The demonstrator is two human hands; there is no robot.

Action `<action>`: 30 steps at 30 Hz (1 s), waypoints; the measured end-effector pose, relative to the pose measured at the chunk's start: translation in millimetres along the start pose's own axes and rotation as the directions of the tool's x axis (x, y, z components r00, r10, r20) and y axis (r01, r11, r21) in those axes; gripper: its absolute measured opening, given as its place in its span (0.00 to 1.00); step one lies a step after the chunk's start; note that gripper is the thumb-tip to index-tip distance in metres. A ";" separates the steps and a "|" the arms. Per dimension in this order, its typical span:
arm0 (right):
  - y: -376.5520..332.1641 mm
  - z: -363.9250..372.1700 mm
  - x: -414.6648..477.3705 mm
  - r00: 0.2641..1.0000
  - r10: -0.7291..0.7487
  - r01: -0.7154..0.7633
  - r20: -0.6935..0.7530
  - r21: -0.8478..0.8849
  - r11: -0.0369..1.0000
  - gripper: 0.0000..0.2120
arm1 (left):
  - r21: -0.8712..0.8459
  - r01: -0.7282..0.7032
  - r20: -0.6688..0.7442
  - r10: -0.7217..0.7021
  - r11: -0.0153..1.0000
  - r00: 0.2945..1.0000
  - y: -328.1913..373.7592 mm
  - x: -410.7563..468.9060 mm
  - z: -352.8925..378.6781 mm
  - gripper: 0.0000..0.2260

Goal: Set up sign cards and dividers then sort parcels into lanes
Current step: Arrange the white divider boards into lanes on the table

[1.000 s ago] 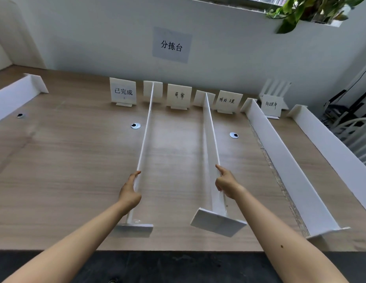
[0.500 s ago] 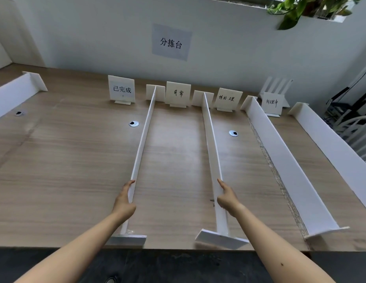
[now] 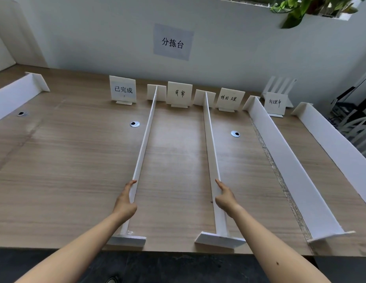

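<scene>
Wooden table (image 3: 65,160) fills the view below a pale wall. On it the left divider (image 3: 144,144) and right divider (image 3: 210,144) stand on edge, long axes running from the near edge to the sign cards (image 3: 122,89) at the back. The left hand (image 3: 125,201) and right hand (image 3: 226,198) each lie straight-fingered against a divider's outer face, gripping nothing.

Arms outstretched, left hand (image 3: 125,201), right hand (image 3: 225,198), fingers straight
</scene>
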State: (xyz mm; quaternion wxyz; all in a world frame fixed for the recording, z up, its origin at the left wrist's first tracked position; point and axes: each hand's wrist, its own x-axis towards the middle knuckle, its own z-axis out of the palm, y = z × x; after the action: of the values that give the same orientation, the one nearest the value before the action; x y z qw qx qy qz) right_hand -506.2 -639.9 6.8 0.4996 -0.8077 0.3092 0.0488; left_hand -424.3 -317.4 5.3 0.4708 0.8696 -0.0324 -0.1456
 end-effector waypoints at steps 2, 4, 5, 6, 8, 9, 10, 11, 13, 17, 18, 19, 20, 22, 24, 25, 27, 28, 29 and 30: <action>-0.9 -1.0 -1.3 1.000 0.007 -0.007 -0.011 0.005 1.000 0.37 | -0.003 0.003 -0.005 -0.003 1.000 1.000 -0.2 0.5 -0.6 0.35; -0.8 -3.4 -2.5 1.000 0.010 -0.010 -0.010 0.021 1.000 0.36 | -0.012 0.011 -0.003 -0.011 1.000 1.000 0.4 0.5 -0.7 0.35; 0.3 -4.7 -1.9 1.000 0.010 -0.010 -0.010 0.027 1.000 0.36 | -0.017 0.014 -0.002 -0.014 1.000 1.000 1.0 0.2 -0.4 0.35; 1.0 -6.0 -2.0 1.000 0.012 -0.012 -0.012 0.030 0.999 0.36 | -0.022 0.016 -0.003 -0.016 1.000 1.000 1.7 -0.3 0.0 0.35; 2.8 -7.9 -1.4 1.000 0.016 -0.016 -0.018 0.020 1.000 0.36 | -0.033 0.015 -0.015 -0.015 0.999 1.000 3.1 -1.1 1.1 0.35; 3.2 -8.6 -1.3 1.000 0.015 -0.015 -0.016 0.013 1.000 0.36 | -0.038 0.013 -0.018 -0.013 0.999 1.000 3.7 -1.5 1.6 0.35; 3.4 -9.1 -1.3 1.000 0.015 -0.015 -0.019 0.010 1.000 0.36 | -0.041 0.011 -0.016 -0.012 0.999 1.000 3.9 -1.7 2.1 0.34; 3.0 -9.9 -1.5 1.000 0.013 -0.013 -0.026 0.005 1.000 0.36 | -0.042 0.011 -0.013 -0.011 0.999 1.000 4.3 -1.9 2.5 0.34; 3.2 -12.0 -0.3 0.999 0.011 -0.012 -0.041 -0.023 1.000 0.37 | -0.044 0.015 -0.012 -0.015 0.999 1.000 5.1 -1.8 3.0 0.34; 3.5 -16.2 -0.6 0.999 0.020 -0.022 -0.046 -0.051 0.998 0.38 | -0.037 0.016 -0.010 -0.016 0.999 1.000 4.9 0.2 3.8 0.34; 3.2 -16.7 -2.1 0.999 0.020 -0.022 -0.040 -0.052 0.998 0.38 | -0.037 0.018 -0.008 -0.018 0.999 1.000 4.8 0.7 4.0 0.34; 2.8 -16.8 -3.6 0.999 0.018 -0.020 -0.034 -0.049 0.999 0.38 | -0.038 0.020 -0.006 -0.020 0.999 1.000 4.9 1.0 4.2 0.34; 2.0 -16.9 -5.2 0.999 0.017 -0.019 -0.029 -0.047 0.999 0.37 | -0.037 0.020 -0.004 -0.021 0.999 1.000 5.1 1.1 4.4 0.34; -0.7 -17.1 -8.4 0.999 0.018 -0.020 -0.029 -0.047 0.999 0.37 | -0.033 0.018 -0.001 -0.018 0.999 1.000 5.8 0.8 5.1 0.34; -3.7 -17.6 -11.0 0.999 0.026 -0.027 -0.026 -0.043 0.999 0.37 | -0.018 0.015 -0.005 -0.015 1.000 1.000 6.3 0.7 5.2 0.34; -5.2 -17.8 -12.0 0.999 0.028 -0.029 -0.023 -0.043 0.999 0.37 | -0.013 0.013 -0.008 -0.014 1.000 1.000 6.5 1.0 5.0 0.34; -7.3 -18.0 -13.5 0.999 0.028 -0.029 -0.021 -0.049 0.998 0.37 | -0.006 0.009 -0.008 -0.009 1.000 1.000 6.3 1.4 4.1 0.34; -7.7 -17.9 -14.0 0.999 0.026 -0.027 -0.018 -0.054 0.998 0.37 | -0.008 0.007 -0.005 -0.007 1.000 1.000 6.2 1.8 3.7 0.34; -8.2 -17.8 -14.5 1.000 0.025 -0.026 -0.017 -0.058 0.998 0.37 | -0.010 0.004 -0.004 -0.004 1.000 1.000 6.3 2.1 3.1 0.33; -8.1 -17.8 -14.6 1.000 0.023 -0.024 -0.016 -0.065 0.998 0.38 | -0.010 0.000 -0.007 0.000 1.000 1.000 6.6 2.0 2.6 0.33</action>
State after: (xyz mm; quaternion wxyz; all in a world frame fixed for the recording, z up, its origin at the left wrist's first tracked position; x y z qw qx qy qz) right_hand -517.5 -645.8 27.6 0.4701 -0.8202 0.3206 0.0586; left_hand -422.6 -323.6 9.0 0.4751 0.8677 -0.0301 -0.1427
